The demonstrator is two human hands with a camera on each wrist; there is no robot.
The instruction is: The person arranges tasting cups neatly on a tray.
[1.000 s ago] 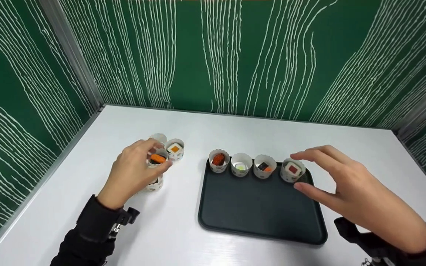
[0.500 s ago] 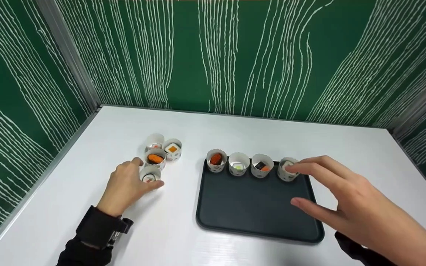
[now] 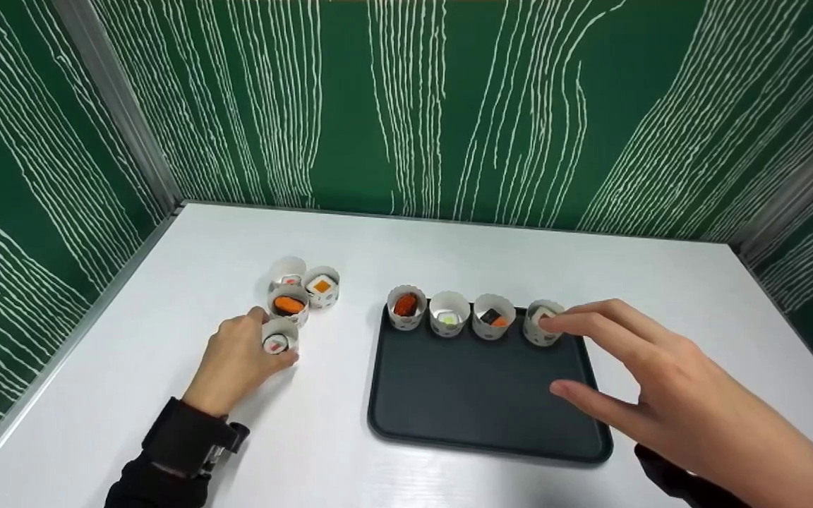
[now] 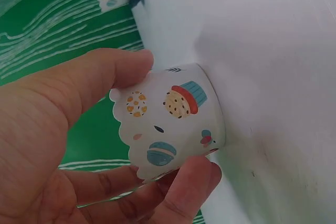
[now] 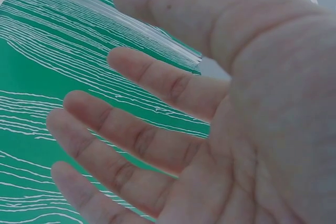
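Note:
My left hand (image 3: 233, 360) holds a white paper baking cup (image 4: 173, 124) printed with muffins and cookies, thumb on one side and fingers on the other. Inside that cup lies a toy sushi roll (image 3: 276, 344). Just behind it stands a cup with an orange-topped sushi (image 3: 288, 305), beside one with a white square piece (image 3: 321, 284). A further cup (image 3: 288, 268) is at the back. Over the right side of the dark tray (image 3: 484, 395) my right hand (image 3: 667, 374) hovers, fingers spread and holding nothing. Its index finger partly hides the rightmost cup (image 3: 539, 331).
Along the tray's back edge stand several cups, among them one with red-topped sushi (image 3: 405, 307), one with a pale green-centred piece (image 3: 449, 315) and one with black and orange sushi (image 3: 493, 317). Green walls with white lines enclose the white table (image 3: 322, 437).
My left hand has moved down from beside the orange-topped sushi's cup to the nearest cup and taken hold of it. My right hand has shifted slightly and stays over the tray.

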